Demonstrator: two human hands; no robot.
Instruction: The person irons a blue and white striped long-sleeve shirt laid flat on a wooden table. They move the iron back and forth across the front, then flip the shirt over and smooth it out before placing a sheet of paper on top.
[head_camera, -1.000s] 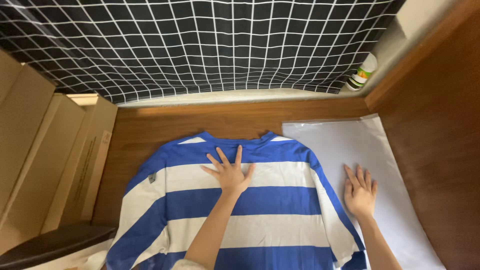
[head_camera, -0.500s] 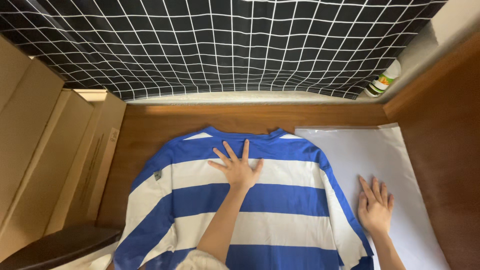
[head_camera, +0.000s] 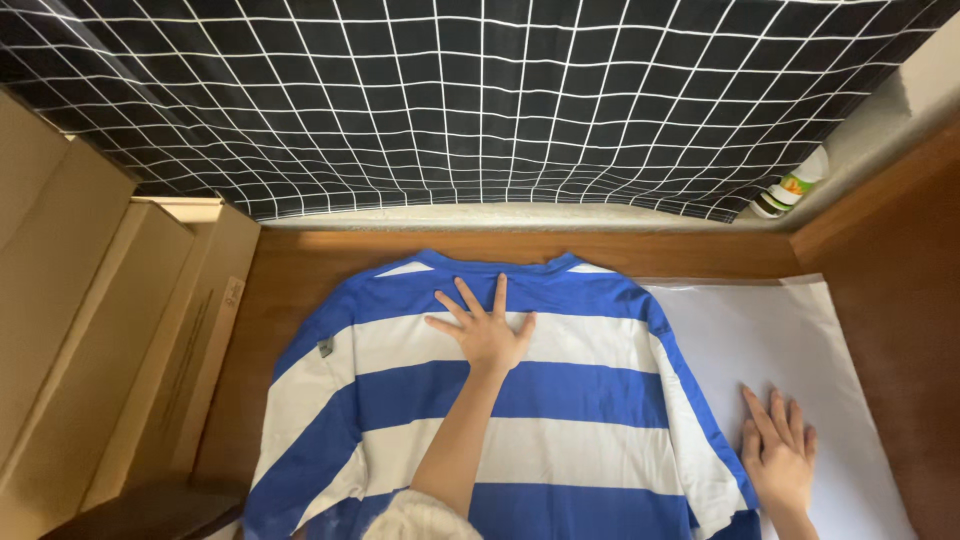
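the blue and white striped shirt (head_camera: 560, 420) lay spread flat on the wooden table (head_camera: 300, 270). the left hand (head_camera: 485, 335) pressed on its upper middle with fingers splayed, holding nothing. the right hand (head_camera: 780, 455) rested flat, fingers nearly together, on the white sheet (head_camera: 760, 330) just beside the shirt's sleeve edge.

Striped T-shirt (head_camera: 560, 440): broad horizontal bands, royal blue alternating with white; solid blue collar band; small grey tag on one sleeve. Sheet (head_camera: 770, 330) beside the shirt: plain white. Curtain (head_camera: 480, 100): black ground with a thin white grid of squares. Table (head_camera: 300, 270): warm mid-brown wood. Cardboard boxes (head_camera: 110, 340): plain tan. Bottle (head_camera: 795, 185) in the corner: white with green and orange markings. Sleeve cuff (head_camera: 420, 515) at the lower edge: cream, fuzzy.
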